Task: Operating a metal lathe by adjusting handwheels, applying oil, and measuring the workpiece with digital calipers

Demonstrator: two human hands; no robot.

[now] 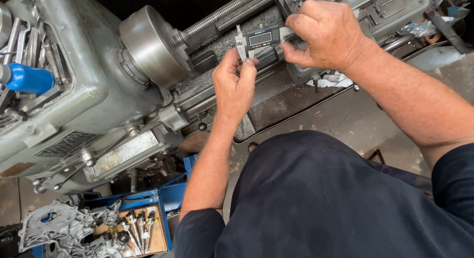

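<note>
The left hand (234,83) is raised in front of a grey metal lathe (89,85), its fingertips pinched around the lower jaws of a digital caliper (259,40), and whatever small part sits between those jaws is hidden by the fingers. The right hand (323,33) is clenched around the caliper's beam, just right of the display, thumb underneath. The caliper is held level above the lathe bed, a little to the right of the round chuck (153,46) and close to the long leadscrew (222,14). At the lower left, a blue tray (165,199) holds 4 spark plugs (138,228) beside a pale cast metal cover (59,231). A blue handle (27,78) sticks out on the far left
</note>
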